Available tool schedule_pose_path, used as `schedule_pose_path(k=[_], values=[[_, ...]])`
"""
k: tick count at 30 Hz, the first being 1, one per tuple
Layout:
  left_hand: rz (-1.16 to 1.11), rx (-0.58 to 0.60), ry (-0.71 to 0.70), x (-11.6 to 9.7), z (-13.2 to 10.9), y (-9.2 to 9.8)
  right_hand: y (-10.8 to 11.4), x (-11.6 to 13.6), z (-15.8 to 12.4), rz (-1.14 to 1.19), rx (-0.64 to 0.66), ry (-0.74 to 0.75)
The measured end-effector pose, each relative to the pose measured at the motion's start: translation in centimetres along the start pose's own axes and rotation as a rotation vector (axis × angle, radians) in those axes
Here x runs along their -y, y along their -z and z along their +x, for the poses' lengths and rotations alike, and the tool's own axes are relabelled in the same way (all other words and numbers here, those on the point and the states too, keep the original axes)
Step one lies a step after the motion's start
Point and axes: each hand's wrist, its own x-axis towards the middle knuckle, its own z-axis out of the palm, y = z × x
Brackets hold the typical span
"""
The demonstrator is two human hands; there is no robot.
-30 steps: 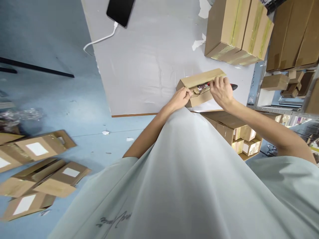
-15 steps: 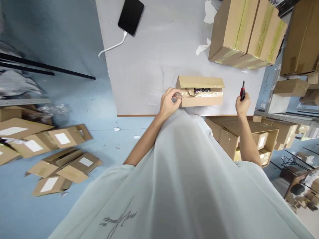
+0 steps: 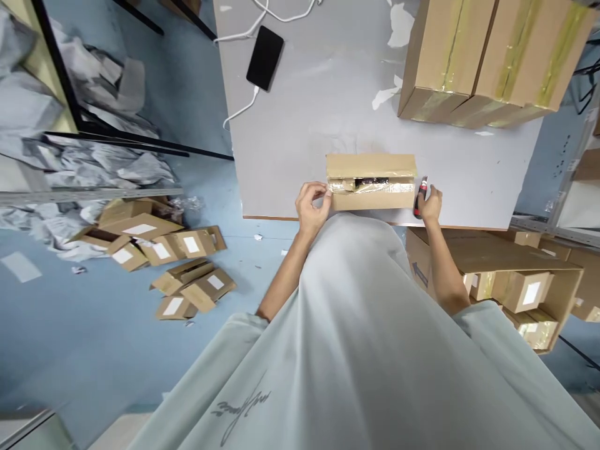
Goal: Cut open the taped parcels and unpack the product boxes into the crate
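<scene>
A small cardboard box (image 3: 370, 200) lies lengthwise near the table's front edge. Its top flaps are parted a little, with torn clear tape along the gap and something dark and shiny inside. At the box's left end, my left hand (image 3: 313, 205) curls its thumb and fingertips against the corner. A red and black utility knife (image 3: 420, 200) lies just off the right end, blade pointing away from me. Beside it my right hand (image 3: 432, 204) has its fingers apart, the thumb close to the handle; whether they touch is hard to see.
Taped cartons (image 3: 450, 56) stand at the table's back right. A black phone-like device (image 3: 265, 57) with white cables lies at the back left. Opened boxes (image 3: 187, 275) litter the floor at left. Below the table's right side sits a large carton (image 3: 497, 250) holding smaller boxes.
My right hand has come left with the utility knife to the box's right end and has loosened its grip. My left hand stays at the box's left end. The view has shifted.
</scene>
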Motion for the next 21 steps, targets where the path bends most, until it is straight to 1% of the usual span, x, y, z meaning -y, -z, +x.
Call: schedule_pose_path(k=[2, 4, 5, 7, 9, 10, 12, 13, 14, 15, 16, 18, 19, 20, 21], values=[[-0.064, -0.070, 0.164, 0.5, 0.0, -0.7, 1.5, 0.8, -0.3, 0.132, -0.029, 0.226], [-0.157, -0.119, 0.355, 1.2, 0.3, -1.2, 3.3, 2.4, -0.8, 0.229, 0.001, 0.438], [-0.194, -0.124, 0.437, 1.5, 0.6, -1.2, 4.2, 3.4, -1.1, 0.241, 0.029, 0.520], [-0.234, -0.090, 0.542, 2.1, 1.1, -0.9, 5.7, 5.5, -1.3, 0.221, 0.083, 0.618], [-0.238, -0.036, 0.579, 2.1, 1.5, -0.2, 6.8, 7.7, -1.1, 0.187, 0.122, 0.663], [-0.224, -0.037, 0.576, 1.9, 1.6, 0.3, 7.1, 8.6, -0.8, 0.175, 0.134, 0.681], [-0.142, -0.113, 0.496, 0.6, 1.5, 1.2, 7.5, 10.0, -0.1, 0.173, 0.141, 0.715], [-0.077, -0.152, 0.414, -0.4, 1.4, 1.4, 7.5, 10.6, 0.3, 0.181, 0.133, 0.724], [-0.011, -0.154, 0.308, -1.6, 1.2, 1.4, 7.4, 11.1, 0.7, 0.191, 0.120, 0.723], [0.053, -0.106, 0.188, -2.9, 1.1, 1.2, 7.2, 11.6, 1.2, 0.203, 0.103, 0.713], [0.105, 0.004, 0.069, -4.2, 1.0, 0.7, 6.9, 11.9, 1.8, 0.216, 0.082, 0.697], [0.206, 0.294, -0.127, -6.5, 1.0, -1.0, 6.0, 12.7, 3.0, 0.240, 0.042, 0.654], [0.266, 0.420, -0.191, -7.4, 1.2, -2.0, 5.6, 13.0, 3.8, 0.253, 0.029, 0.630], [0.327, 0.522, -0.232, -8.0, 1.5, -3.0, 5.0, 13.3, 4.5, 0.267, 0.023, 0.606], [0.385, 0.596, -0.255, -8.5, 1.7, -4.0, 4.5, 13.6, 5.2, 0.284, 0.023, 0.583]])
